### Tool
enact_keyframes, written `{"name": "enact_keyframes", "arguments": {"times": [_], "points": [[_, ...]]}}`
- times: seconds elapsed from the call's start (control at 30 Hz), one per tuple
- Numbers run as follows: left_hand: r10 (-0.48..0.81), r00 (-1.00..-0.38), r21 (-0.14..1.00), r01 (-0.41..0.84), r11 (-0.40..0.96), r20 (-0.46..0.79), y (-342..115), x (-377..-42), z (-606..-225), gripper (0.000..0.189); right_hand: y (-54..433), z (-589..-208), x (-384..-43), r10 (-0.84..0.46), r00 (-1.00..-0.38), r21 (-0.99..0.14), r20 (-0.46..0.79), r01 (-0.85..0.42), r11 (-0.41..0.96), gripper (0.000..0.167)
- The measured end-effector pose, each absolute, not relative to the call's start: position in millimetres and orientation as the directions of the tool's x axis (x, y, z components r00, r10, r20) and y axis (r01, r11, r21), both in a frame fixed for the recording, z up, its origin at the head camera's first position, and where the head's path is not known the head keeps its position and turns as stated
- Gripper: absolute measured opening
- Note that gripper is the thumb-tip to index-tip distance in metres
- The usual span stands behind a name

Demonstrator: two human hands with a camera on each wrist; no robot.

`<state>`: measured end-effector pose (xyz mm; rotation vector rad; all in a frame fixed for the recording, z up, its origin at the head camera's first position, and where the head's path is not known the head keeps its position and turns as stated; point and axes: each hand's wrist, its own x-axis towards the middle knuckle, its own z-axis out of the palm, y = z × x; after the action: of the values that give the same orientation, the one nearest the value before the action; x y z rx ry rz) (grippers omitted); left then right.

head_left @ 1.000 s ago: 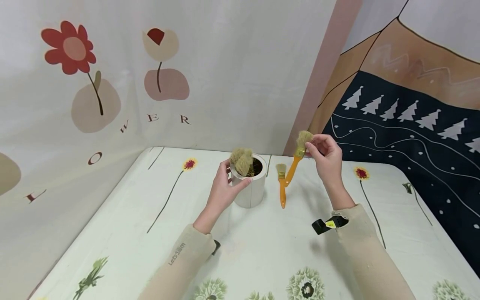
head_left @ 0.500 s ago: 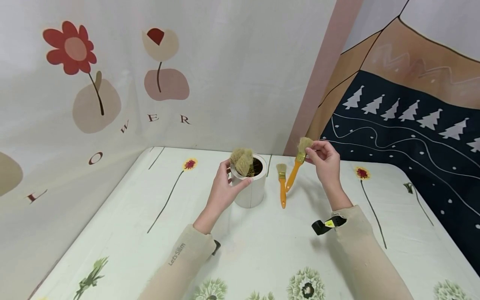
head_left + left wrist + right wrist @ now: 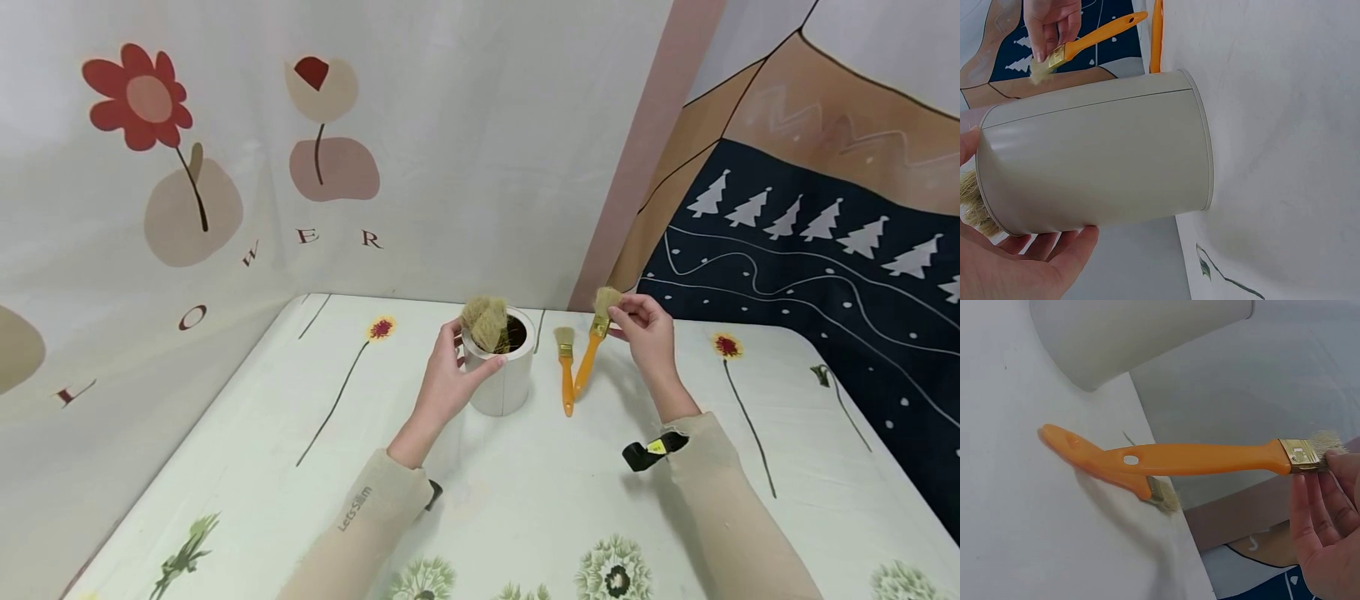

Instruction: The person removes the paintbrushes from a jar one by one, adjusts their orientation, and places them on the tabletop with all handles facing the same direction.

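A white cylindrical container point(image 3: 501, 390) with a dark inside stands on the table. My left hand point(image 3: 444, 375) grips it near the rim, thumb on the near side. Tan bristle tufts point(image 3: 483, 323) stick out of its mouth. To the right, my right hand point(image 3: 651, 337) pinches a paintbrush point(image 3: 1204, 459) at the bristles and metal band, its orange handle pointing down toward the table. A second orange-handled paintbrush point(image 3: 566, 375) lies on the table between the container and the held one, bristles facing away from me. The handle of the held brush overlaps it in the right wrist view.
A white tablecloth point(image 3: 510, 492) with printed flowers covers the table. Behind it hangs a pale curtain point(image 3: 465, 167) with flower prints and letters. A dark cloth with white trees point(image 3: 795, 258) hangs at the right. A black wrist camera point(image 3: 647, 452) sits on the right sleeve.
My right hand has lowered the held paintbrush, its handle end coming down toward the table beside the lying brush. My left hand and the container have stayed in place.
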<state>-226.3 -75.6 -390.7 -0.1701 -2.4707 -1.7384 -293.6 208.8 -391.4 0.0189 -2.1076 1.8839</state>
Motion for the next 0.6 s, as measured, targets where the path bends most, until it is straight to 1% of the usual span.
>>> {"name": "enact_keyframes", "arguments": {"times": [0.33,0.6], "points": [[0.018,-0.988,0.930,0.150,0.336,0.153,-75,-226,-390,0.083,209,-403,-299,0.194,-0.965,-0.975,0.179,-0.147,0.169,0.030],[0.020,-0.988,0.933,0.148,0.328,0.150,-75,-226,-390,0.083,211,-412,-302,0.187,-0.974,-0.975,0.128,-0.090,0.201,0.032]]}}
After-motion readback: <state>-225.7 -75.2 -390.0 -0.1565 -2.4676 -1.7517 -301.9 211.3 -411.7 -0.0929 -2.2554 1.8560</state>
